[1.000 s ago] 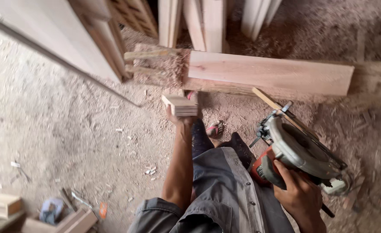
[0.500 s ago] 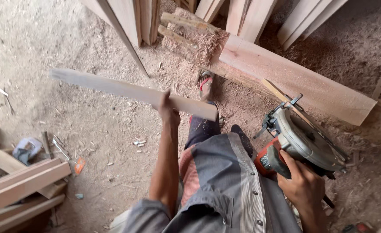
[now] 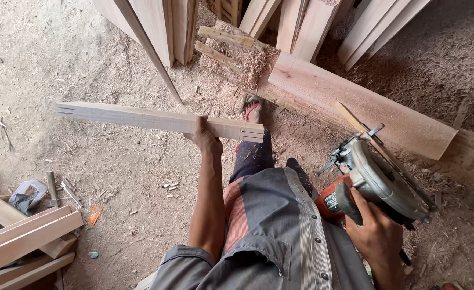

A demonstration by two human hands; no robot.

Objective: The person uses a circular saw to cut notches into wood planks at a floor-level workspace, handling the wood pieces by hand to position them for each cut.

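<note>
My left hand (image 3: 205, 138) grips a long pale wooden board (image 3: 140, 117), held level above the sawdust floor and pointing left. My right hand (image 3: 377, 236) holds the red handle of a circular saw (image 3: 379, 180), its metal guard to the right of my knee. A wide thick plank (image 3: 355, 102) lies on the ground in front of me, past my sandalled foot (image 3: 253, 110).
Boards lean upright at the top (image 3: 161, 27). A heap of sawdust and short wood sticks (image 3: 237, 51) lies by the plank's left end. Stacked timber pieces (image 3: 22, 239) sit at lower left, with a hammer (image 3: 51, 188) and a cloth (image 3: 24, 194) nearby.
My left hand has swung the board from end-on to lying crosswise, extended to the left. The view has shifted left, and the saw stays in my right hand.
</note>
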